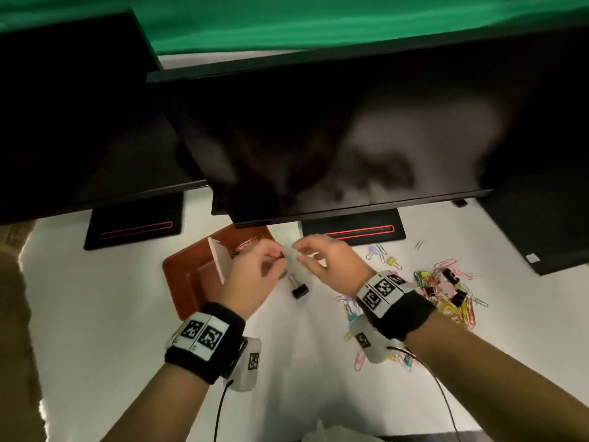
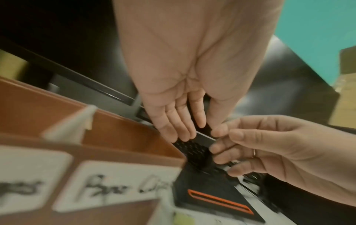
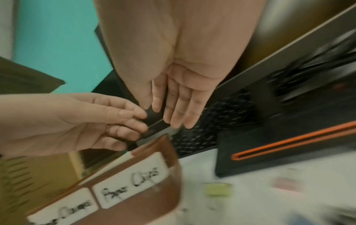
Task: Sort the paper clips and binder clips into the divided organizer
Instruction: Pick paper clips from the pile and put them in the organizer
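Note:
The brown divided organizer point(image 1: 178, 282) stands left of centre with a white divider point(image 1: 218, 261); several paper clips point(image 1: 245, 245) lie in its far compartment. Its front carries a "Paper Clips" label point(image 2: 115, 185) point(image 3: 133, 179). My left hand point(image 1: 277, 255) point(image 3: 141, 117) hovers over the organizer's right rim with curled fingers, thumb against index. My right hand point(image 1: 298, 252) point(image 3: 154, 112) faces it with fingers straight, and the fingertips of both nearly meet. Blur hides whether anything sits between them. A black binder clip point(image 1: 300, 290) lies on the table below the hands. A mixed pile of clips point(image 1: 446, 291) lies to the right.
Two dark monitors overhang the far half of the white table; their black stand bases point(image 1: 132, 231) point(image 1: 352, 231) sit just behind the organizer and hands. Small pastel binder clips point(image 1: 382, 253) and loose paper clips point(image 1: 352, 309) are scattered near my right wrist. Wrist-camera cables trail toward me.

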{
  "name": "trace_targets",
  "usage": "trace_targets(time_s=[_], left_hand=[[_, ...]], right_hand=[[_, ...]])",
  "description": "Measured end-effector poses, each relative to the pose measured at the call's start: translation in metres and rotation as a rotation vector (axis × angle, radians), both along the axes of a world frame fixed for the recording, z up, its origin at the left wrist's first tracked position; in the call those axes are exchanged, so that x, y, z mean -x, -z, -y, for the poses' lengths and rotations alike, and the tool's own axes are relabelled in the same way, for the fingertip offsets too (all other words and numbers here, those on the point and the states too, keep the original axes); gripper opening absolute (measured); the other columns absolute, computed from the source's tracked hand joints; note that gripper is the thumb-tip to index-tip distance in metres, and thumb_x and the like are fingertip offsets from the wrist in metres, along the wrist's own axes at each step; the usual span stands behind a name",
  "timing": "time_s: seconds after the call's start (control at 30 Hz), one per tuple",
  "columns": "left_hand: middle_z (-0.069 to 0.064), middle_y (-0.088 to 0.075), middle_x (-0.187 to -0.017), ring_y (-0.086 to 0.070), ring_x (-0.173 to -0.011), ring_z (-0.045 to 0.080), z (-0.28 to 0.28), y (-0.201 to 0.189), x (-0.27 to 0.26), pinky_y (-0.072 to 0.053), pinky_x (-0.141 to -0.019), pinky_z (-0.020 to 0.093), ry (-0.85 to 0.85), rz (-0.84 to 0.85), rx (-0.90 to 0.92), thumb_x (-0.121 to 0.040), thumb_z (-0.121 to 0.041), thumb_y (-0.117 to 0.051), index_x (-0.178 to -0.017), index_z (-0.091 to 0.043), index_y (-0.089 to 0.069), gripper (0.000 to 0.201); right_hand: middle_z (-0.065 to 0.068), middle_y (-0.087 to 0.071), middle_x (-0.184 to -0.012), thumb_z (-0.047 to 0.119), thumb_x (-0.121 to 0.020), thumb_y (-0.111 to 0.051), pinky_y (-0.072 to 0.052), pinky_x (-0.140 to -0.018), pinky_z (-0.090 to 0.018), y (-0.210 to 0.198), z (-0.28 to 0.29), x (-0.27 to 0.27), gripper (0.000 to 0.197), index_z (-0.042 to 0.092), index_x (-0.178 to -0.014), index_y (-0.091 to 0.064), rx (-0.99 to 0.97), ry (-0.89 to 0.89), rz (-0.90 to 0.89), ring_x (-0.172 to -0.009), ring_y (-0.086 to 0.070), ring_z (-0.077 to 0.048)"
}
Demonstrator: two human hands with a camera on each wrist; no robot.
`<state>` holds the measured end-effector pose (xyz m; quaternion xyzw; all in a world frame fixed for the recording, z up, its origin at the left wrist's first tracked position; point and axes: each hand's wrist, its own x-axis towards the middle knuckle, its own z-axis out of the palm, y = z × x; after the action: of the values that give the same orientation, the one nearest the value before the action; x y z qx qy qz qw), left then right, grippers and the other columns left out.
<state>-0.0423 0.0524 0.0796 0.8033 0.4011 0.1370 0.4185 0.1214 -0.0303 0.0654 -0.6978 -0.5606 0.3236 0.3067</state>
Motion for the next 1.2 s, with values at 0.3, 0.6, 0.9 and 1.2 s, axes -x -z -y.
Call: trace_targets(time_s=[0.3, 0.6, 0.9, 1.2], left_hand=[[0.002, -0.057, -0.106, -0.056, -0.096, 0.016, 0.055, 0.056, -0.120, -0.047, -0.083, 0.026, 0.306, -0.228, 0.005, -0.082, -0.032, -0.065, -0.108, -0.015, -0.060, 0.031], [0.003, -0.055, -0.107, -0.054, -0.101, 0.021, 0.057, 0.102, -0.162, -0.048, -0.089, 0.038, 0.369, -0.474, -0.071, -0.082, -0.027, -0.065, -0.105, -0.017, -0.059, 0.026], [-0.001, -0.054, -0.091, -0.054, -0.092, 0.020, 0.060, 0.107, -0.167, -0.048, -0.083, 0.035, 0.331, -0.483, -0.041, -0.086, -0.019, -0.059, -0.085, -0.018, -0.063, 0.004], [-0.002, -0.063, -0.082, -0.056, -0.073, 0.014, 0.067, 0.097, -0.167, -0.051, -0.074, 0.032, 0.275, -0.346, 0.005, -0.082, -0.019, -0.065, -0.095, -0.017, -0.060, 0.014]], right_hand=[[-0.005, -0.064, -0.111, 0.027, -0.089, -0.058, -0.048, -0.092, -0.035, 0.054, 0.085, -0.133, 0.027, 0.016, -0.113, -0.063, 0.369, 0.381, 0.268, -0.101, -0.061, -0.023], [-0.006, -0.057, -0.115, 0.043, -0.089, -0.053, -0.046, -0.087, -0.037, 0.086, 0.056, -0.140, 0.035, 0.017, -0.111, -0.061, 0.467, 0.325, 0.352, -0.104, -0.056, -0.028], [-0.004, -0.060, -0.107, 0.024, -0.084, -0.057, -0.046, -0.085, -0.032, 0.090, 0.059, -0.151, 0.020, 0.019, -0.098, -0.070, 0.467, 0.248, 0.316, -0.104, -0.055, -0.026], [-0.002, -0.069, -0.092, 0.012, -0.088, -0.060, -0.048, -0.079, -0.024, 0.066, 0.085, -0.194, 0.016, 0.015, -0.103, -0.063, 0.280, 0.331, -0.018, -0.085, -0.061, -0.017]])
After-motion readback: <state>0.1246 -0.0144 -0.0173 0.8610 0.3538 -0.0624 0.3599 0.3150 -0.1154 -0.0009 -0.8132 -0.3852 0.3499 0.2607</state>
